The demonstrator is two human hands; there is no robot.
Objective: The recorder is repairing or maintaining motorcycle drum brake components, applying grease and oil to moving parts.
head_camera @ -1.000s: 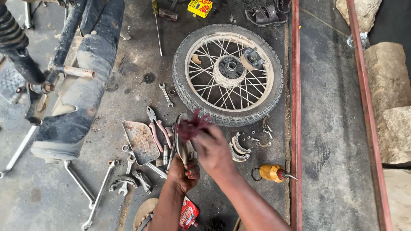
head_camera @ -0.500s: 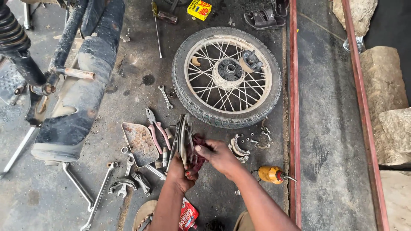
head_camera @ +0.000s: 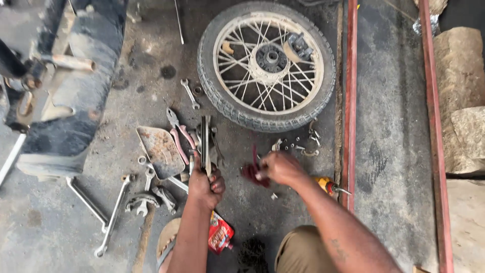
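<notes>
The rag (head_camera: pixel 251 172) in the right hand (head_camera: pixel 281 168) is dark red. Below the left hand (head_camera: pixel 204 187) lies a red pouch (head_camera: pixel 219 236); the pliers (head_camera: pixel 178 132) above have pink handles.

Both forearms reach forward and down, bare. Left hand (head_camera: pixel 206 186) is fisted tight, knuckles up; right hand (head_camera: pixel 281 168) is curled closed, fingers pinching.

1. The floor is rough, dark grey concrete (head_camera: pixel 389 151), stained with oil patches and dust, lit by flat daylight.
2. Two long, rust-red metal rails run from near to far on the right: one (head_camera: pixel 349 101) beside the middle, the other (head_camera: pixel 432 126) further right.
3. Pale, rough-cut stone blocks (head_camera: pixel 462 91) lie along the right edge, beyond the second rail.
4. At the far left stands a dusty black motorcycle mudguard (head_camera: pixel 83 86), raised above the concrete.
</notes>
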